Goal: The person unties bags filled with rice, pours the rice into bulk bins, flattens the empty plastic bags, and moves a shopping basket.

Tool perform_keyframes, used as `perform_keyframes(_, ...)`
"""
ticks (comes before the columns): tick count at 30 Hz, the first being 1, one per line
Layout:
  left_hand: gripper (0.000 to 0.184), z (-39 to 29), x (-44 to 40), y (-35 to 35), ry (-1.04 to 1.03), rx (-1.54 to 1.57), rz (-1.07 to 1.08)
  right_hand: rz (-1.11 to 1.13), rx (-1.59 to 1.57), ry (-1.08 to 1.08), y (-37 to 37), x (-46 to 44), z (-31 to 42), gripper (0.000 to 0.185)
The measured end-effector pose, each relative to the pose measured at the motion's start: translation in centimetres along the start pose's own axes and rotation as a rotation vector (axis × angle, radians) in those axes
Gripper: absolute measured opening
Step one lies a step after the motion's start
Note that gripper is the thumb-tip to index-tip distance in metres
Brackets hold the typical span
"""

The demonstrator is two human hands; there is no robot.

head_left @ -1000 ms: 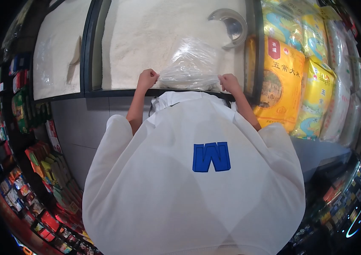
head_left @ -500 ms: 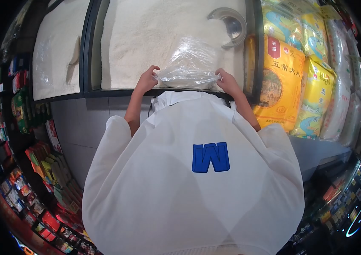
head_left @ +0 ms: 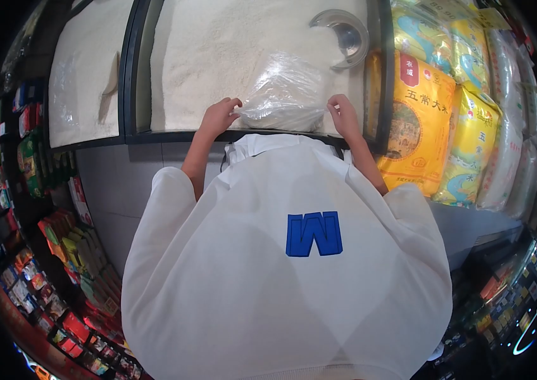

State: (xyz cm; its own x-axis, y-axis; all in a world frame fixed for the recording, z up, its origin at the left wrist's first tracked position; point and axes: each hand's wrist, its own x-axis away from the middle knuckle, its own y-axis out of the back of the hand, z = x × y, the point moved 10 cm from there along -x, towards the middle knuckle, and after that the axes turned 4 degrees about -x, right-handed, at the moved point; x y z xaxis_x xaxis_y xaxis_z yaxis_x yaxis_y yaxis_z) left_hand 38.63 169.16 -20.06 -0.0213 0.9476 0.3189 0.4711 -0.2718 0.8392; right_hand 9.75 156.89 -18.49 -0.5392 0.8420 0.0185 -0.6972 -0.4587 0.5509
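Note:
A clear plastic bag (head_left: pixel 286 88), wrinkled and shiny, lies on loose white rice (head_left: pixel 211 57) in a black-framed bin, near the front edge. Its lower part looks filled with something pale. My left hand (head_left: pixel 219 116) is closed at the bag's left edge, thumb and fingers pinching the film. On the opposite side my right hand (head_left: pixel 343 115) has curled fingers pinching the right edge. A round metal bowl (head_left: pixel 360 39) rests partly sunk in the rice beyond my right hand.
Left of the bin, a second rice bin (head_left: pixel 85 76) holds a scoop-like piece and plastic film. Orange rice bags (head_left: pixel 417 126) and yellow rice bags (head_left: pixel 471 145) are stacked on the right. Shelves of packaged goods (head_left: pixel 72 316) stand at the lower left. The bin's black rim (head_left: pixel 180 137) runs before me.
The bag's near edge, stretched straight between my hands before, now sits looser and more bunched. My right hand has lifted slightly and turned more upright; my left has shifted slightly right.

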Motion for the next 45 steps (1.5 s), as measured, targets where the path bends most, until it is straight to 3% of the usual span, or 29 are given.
perform_keyframes(2, 0.032, -0.8, 0.4, 0.5, -0.016, 0.039, 0.005, -0.123, -0.081, -0.067, 1.4, -0.4, 0.2, 0.012)
perform_keyframes(6, 0.033, -0.1, -0.1, 0.0, -0.05, -0.014, 0.009, -0.075, -0.115, -0.118, 1.8, -1.0, -0.1, 0.015)
perform_keyframes(8, 0.027, -0.3, -0.1, 0.1, -0.056, 0.034, 0.002, 0.155, -0.014, -0.152, 0.5, -0.6, 0.3, 0.017)
perform_keyframes(9, 0.027, 0.0, -0.2, -0.2, -0.057, 0.033, 0.003, 0.154, -0.015, -0.152, 0.5, -0.5, 0.1, 0.017)
perform_keyframes(11, 0.019, 0.8, -0.5, -0.9, -0.044, 0.002, -0.008, 0.338, 0.235, -0.051, -1.5, 0.4, 0.0, 0.018)
perform_keyframes(13, 0.017, 1.0, -0.7, -1.1, -0.03, -0.005, -0.01, 0.334, 0.266, 0.042, -2.7, 0.5, 1.3, 0.017)
perform_keyframes(17, 0.018, 2.3, -0.6, -1.6, 0.027, 0.019, -0.041, 0.222, 0.207, -0.102, -1.2, -0.5, 0.7, 0.018)
perform_keyframes(21, 0.018, 2.2, -0.2, -1.3, 0.082, 0.052, -0.025, 0.349, 0.429, 0.01, -3.2, -0.1, 0.8, 0.023)
perform_keyframes(25, 0.018, 0.7, -0.3, 0.5, 0.066, 0.117, -0.088, 0.224, 0.307, -0.157, -0.4, -1.0, 1.3, 0.025)
perform_keyframes(28, 0.018, 1.2, -0.4, -0.5, 0.037, 0.098, -0.022, 0.277, 0.348, -0.143, -1.7, -0.5, 1.1, 0.026)
perform_keyframes(30, 0.019, 1.3, -0.7, -1.3, 0.023, 0.061, 0.034, 0.389, 0.626, 0.037, -4.2, -0.4, 0.7, 0.034)
perform_keyframes(39, 0.021, 2.7, -0.5, -0.4, 0.056, -0.073, -0.006, 0.486, 0.517, 0.014, -3.1, 0.5, 1.7, 0.04)
perform_keyframes(41, 0.02, 2.8, -0.3, 1.1, 0.077, 0.181, -0.038, 0.46, 0.486, 0.039, -1.9, 0.5, 3.0, 0.041)
perform_keyframes(45, 0.017, 2.0, 0.4, 2.5, 0.144, 0.392, -0.01, 0.367, 0.424, 0.096, 0.5, 0.1, 5.4, 0.041)
